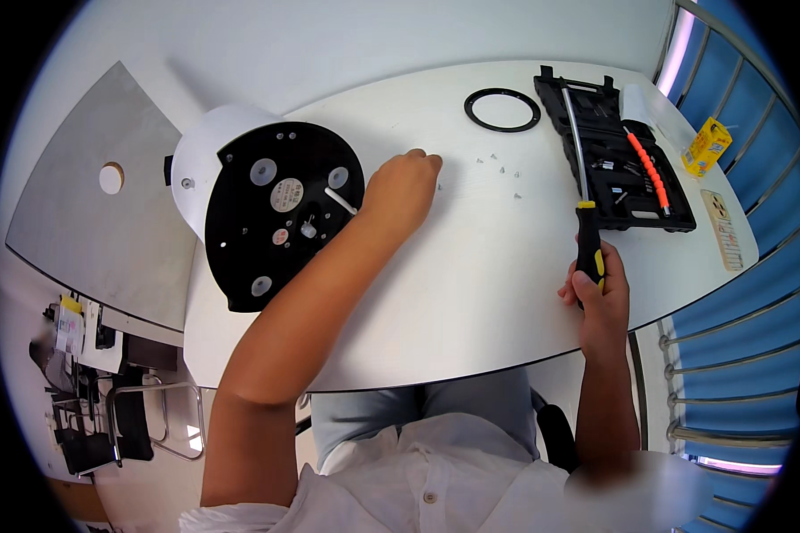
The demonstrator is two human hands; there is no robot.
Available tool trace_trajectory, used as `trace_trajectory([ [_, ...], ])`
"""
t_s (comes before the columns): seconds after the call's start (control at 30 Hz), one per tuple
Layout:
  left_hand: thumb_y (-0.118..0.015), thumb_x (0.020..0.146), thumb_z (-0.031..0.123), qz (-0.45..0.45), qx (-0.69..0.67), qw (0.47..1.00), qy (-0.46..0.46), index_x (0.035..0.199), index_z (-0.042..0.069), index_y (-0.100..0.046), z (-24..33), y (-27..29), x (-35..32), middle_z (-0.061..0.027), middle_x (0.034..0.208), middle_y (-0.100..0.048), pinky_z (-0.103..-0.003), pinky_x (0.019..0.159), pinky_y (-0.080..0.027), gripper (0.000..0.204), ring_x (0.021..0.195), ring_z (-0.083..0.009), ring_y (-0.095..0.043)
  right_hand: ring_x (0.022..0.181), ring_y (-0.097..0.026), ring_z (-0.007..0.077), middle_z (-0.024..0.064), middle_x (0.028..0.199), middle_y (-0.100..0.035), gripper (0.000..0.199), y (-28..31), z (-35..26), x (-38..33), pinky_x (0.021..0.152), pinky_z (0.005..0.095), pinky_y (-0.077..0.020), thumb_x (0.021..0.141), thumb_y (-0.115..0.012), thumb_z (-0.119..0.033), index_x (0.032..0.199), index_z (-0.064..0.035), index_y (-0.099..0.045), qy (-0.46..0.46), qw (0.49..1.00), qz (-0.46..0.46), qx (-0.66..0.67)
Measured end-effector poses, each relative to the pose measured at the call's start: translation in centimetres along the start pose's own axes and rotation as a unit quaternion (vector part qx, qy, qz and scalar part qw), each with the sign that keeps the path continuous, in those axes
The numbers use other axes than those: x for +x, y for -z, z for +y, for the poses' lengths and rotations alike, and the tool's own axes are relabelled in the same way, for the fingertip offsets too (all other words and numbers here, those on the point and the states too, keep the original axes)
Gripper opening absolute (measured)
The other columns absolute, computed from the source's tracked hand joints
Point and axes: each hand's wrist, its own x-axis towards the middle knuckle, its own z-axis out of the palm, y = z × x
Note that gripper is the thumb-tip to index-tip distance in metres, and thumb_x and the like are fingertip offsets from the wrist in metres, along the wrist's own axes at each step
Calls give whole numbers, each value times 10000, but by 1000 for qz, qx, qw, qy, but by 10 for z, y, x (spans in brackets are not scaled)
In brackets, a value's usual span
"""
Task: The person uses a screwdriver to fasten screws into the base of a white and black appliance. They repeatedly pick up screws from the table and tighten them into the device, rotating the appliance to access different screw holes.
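My left hand rests on the white table with its fingers curled, right beside the black round underside of a white appliance lying on its side. I cannot tell whether the fingers pinch anything. My right hand grips the black and yellow handle of a long screwdriver, whose metal shaft points away over the open black tool case. Several small screws lie loose on the table between the two hands.
A black ring lies at the far side of the table. The tool case holds an orange flexible extension. A yellow box and a ruler-like card lie at the right edge. A grey table stands to the left.
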Motion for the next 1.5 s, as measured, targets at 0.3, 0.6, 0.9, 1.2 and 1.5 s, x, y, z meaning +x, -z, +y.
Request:
trace_trajectory([
  [0.3, -560, 748, -24, 27, -25, 999, -33, 826, 24, -641, -19, -36, 12, -126, 828, -606, -394, 693, -484, 122, 779, -317, -603, 673, -512, 87, 42, 799, -528, 414, 5, 3, 0, 631, 235, -453, 832, -590, -147, 1183, 15, -442, 8, 1000, -21, 15],
  [0.6, -546, 763, 6, -13, 19, 998, -52, 855, 12, -618, -18, -32, 19, -146, 880, -590, -413, 679, -504, 117, 798, -323, -607, 673, -521, 92, 47, 809, -536, 411, 4, 2, 2, 628, 235, -456, 824, -572, -123, 1190, 15, -443, 1, 1000, -20, 0],
  [0.9, -529, 922, 184, -47, -752, 646, 119, 910, 113, -529, 9, 35, -55, -14, 1035, -592, -314, 761, -466, 72, 976, -144, -564, 668, -497, 65, 19, 798, -525, 402, 8, 6, -11, 603, 201, -428, 781, -590, -140, 1143, -2, -484, 8, 1000, -18, -4],
  [1.2, -527, 929, 222, 75, -967, 242, 35, 1003, 162, -529, -8, 36, -161, 3, 1104, -563, -340, 877, -427, 95, 1088, -175, -505, 637, -598, 244, 122, 793, -616, 445, -22, -3, -99, 601, 307, -476, 760, -690, -266, 1093, -4, -550, 112, 925, -298, -209],
  [1.5, -473, 949, 216, 60, -978, 200, -19, 997, 144, -545, -6, 38, -193, 7, 1071, -560, -352, 903, -403, 112, 1074, -187, -497, 680, -623, 258, 139, 871, -633, 434, -41, -8, -117, 627, 308, -489, 739, -704, -212, 1091, -5, -557, 159, 901, -313, -255],
])
